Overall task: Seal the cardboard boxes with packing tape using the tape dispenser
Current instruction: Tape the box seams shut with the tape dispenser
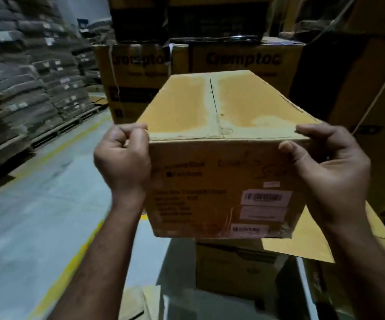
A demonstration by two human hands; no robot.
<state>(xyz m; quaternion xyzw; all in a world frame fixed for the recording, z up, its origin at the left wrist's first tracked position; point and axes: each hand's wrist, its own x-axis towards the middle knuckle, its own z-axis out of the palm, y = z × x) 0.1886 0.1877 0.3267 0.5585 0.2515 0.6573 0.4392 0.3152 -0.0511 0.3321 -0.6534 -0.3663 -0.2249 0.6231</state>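
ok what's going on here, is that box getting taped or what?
A person has a cardboard box between both hands at its near top corners. The right hand grips the right corner, thumb on the front face and fingers over the top edge. The left hand is curled against the left corner; whether it pinches the edge is unclear. The flaps are shut, and a paler strip along the centre seam may be tape. No tape dispenser is in view.
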